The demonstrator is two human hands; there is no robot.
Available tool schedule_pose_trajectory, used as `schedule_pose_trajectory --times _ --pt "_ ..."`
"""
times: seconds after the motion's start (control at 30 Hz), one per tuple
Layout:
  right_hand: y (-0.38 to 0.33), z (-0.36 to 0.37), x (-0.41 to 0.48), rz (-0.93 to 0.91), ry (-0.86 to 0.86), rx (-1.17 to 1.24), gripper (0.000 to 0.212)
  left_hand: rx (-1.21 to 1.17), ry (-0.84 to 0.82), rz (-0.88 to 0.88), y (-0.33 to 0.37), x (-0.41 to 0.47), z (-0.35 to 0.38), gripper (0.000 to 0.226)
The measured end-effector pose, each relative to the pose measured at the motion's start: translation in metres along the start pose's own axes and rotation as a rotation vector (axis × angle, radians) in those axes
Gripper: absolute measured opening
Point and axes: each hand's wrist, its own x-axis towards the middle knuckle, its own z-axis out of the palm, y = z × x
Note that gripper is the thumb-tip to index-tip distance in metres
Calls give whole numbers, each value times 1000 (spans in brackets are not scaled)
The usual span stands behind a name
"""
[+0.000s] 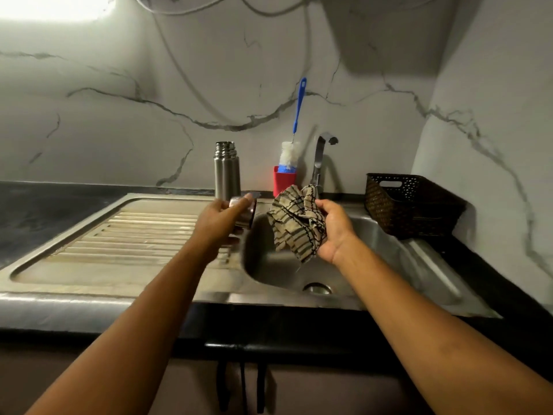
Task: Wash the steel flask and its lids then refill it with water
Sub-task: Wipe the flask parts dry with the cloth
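Two bare arms and hands of one person, seen from above.
The left forearm (143, 319) fills the lower left of the frame and the right forearm (434, 324) the lower right; both show bare skin along all of their visible length, from the bottom edge up to the wrist. The left hand (220, 218) and the right hand (335, 232), near the middle of the frame, are bare too, and so are the fingers (244, 202). The dim light blurs finer marks on the skin.

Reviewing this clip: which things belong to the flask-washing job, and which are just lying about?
Job: flask, lid in left hand, cloth in right hand, tap, sink, brush.
Lying about: basket, red cup.
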Motion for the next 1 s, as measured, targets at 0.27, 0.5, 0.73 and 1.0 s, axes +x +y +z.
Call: schedule_pose_trajectory --times 0.27,0.5,0.73,1.0 --pt "-59 -56 18 -250 46 -354 27 -570 -461 -401 5 31 125 65" --pt "-57 -90 36 -652 -73 -1400 26 -361 -499 -334 -16 49 167 60" --pt "-70 -76 64 -1126 -178 -1895 29 -301 -481 -326 -18 51 174 68" --pt "-21 -72 53 139 72 -471 22 -33 -213 260 -26 63 161 51"
